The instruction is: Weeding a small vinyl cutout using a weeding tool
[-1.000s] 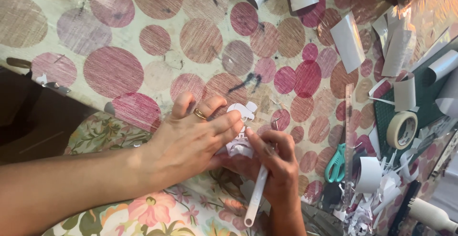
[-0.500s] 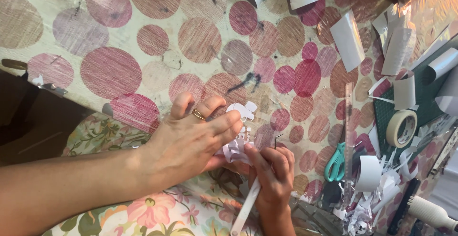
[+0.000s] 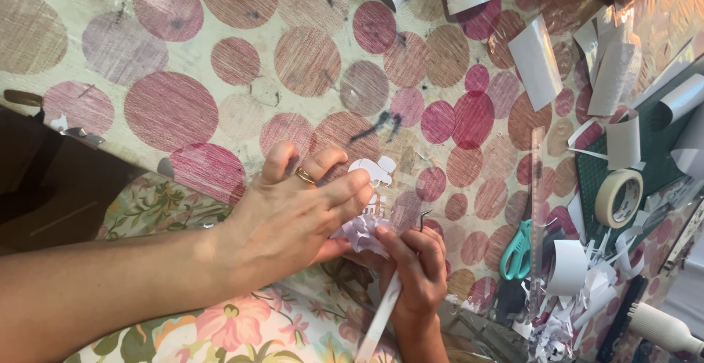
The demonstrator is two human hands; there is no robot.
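place: home craft table | cover: dotted oilcloth point(image 3: 176, 106) | clutter: paper scraps point(image 3: 557, 326), masking tape roll point(image 3: 618, 198), teal scissors point(image 3: 517, 249), clear ruler point(image 3: 536, 209), green cutting mat point(image 3: 653, 150)

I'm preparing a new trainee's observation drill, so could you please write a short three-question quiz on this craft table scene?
1. True or false: the left hand wears a gold ring.
2. What does the right hand grip? A) scissors B) a white-handled craft tool C) a tape roll
3. Name the teal-handled item beside the clear ruler.

Key:
1. True; the ring sits on a finger of the hand pressing the white paper cutout.
2. B.
3. Scissors, lying on the dotted tablecloth, left of the masking tape roll.
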